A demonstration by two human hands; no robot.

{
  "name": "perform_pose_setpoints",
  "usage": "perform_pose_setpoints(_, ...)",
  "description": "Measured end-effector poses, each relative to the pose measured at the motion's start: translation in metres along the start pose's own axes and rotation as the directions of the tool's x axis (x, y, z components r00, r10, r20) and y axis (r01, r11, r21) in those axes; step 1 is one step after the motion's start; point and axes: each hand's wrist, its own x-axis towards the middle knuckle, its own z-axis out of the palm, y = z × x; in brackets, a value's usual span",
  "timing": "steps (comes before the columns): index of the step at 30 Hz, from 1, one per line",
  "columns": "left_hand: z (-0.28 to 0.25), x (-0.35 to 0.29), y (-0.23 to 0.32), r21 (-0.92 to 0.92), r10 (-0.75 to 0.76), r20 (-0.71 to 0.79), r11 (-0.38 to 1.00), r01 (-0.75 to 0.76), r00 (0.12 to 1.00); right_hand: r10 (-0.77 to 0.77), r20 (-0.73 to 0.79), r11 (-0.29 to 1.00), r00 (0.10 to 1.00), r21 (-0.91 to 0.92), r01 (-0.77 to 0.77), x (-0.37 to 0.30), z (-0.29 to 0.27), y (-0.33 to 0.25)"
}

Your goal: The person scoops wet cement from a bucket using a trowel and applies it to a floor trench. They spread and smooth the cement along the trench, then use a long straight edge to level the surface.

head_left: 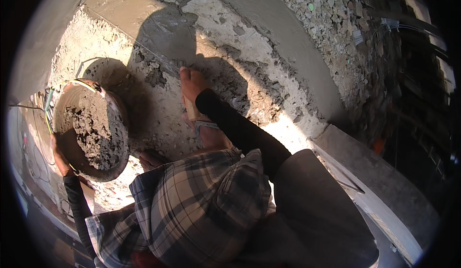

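Near the centre of the frame, my right hand [193, 83] is closed around a wooden handle [192, 111], apparently a trowel's; its blade I cannot make out clearly. At left, my left hand [61, 158] sits at the outer side of a round bucket [79, 152], seemingly gripping its rim, though I cannot tell how far the fingers close. Wet mortar [96, 131] lies inside, a good share of it unspent. Done, as far as shows: a smooth band [293, 33] of mortar runs from top centre down toward the right, and a smooth patch [165, 33] lies at upper centre-left beside a thin string [115, 26]. Outstanding, in my judgement: the lumpy mortar [228, 78] just right of my right hand and the rough, pitted floor [249, 37] alongside the band. I rate the surface partly finished.
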Motion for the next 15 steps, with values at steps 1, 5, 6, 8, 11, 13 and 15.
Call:
perform_pose_setpoints(1, 0.010, -0.002, 0.002, -0.001, -0.011, 0.006, 1.000, 0.011, 1.000, -0.018, 0.018, 0.998, 1.000, -0.057, 0.019, 0.003, -0.001, -0.011)
perform_pose_setpoints(5, 0.011, -0.015, 0.012, 0.016, -0.032, -0.009, 0.999, 0.032, 0.999, -0.108, -0.134, 0.800, 0.985, -0.600, 0.007, -0.084, -0.075, 0.035)
perform_pose_setpoints(6, 0.007, -0.019, 0.013, 0.023, -0.035, -0.017, 0.999, 0.036, 0.999, 0.014, -0.220, 0.738, 0.975, -0.656, -0.158, -0.113, -0.096, 0.050)
perform_pose_setpoints(8, 0.013, -0.020, 0.011, 0.026, -0.044, -0.016, 0.999, 0.044, 0.999, 0.090, -0.378, 0.772, 0.922, -0.558, -0.304, -0.171, -0.142, 0.119)
perform_pose_setpoints(11, 0.007, -0.021, 0.008, 0.034, -0.045, -0.023, 0.998, 0.045, 0.999, 0.380, -0.489, 0.818, 0.785, -0.219, -0.532, -0.226, -0.166, 0.170)
perform_pose_setpoints(13, -0.001, -0.025, 0.005, 0.043, -0.044, -0.032, 0.998, 0.045, 0.999, 0.657, -0.351, 0.746, 0.667, 0.434, -0.506, -0.218, -0.145, 0.144)
perform_pose_setpoints(15, 0.006, -0.023, 0.004, 0.050, -0.042, -0.018, 0.998, 0.043, 0.999, 0.619, -0.163, 0.693, 0.768, 0.573, -0.437, -0.183, -0.114, 0.126)
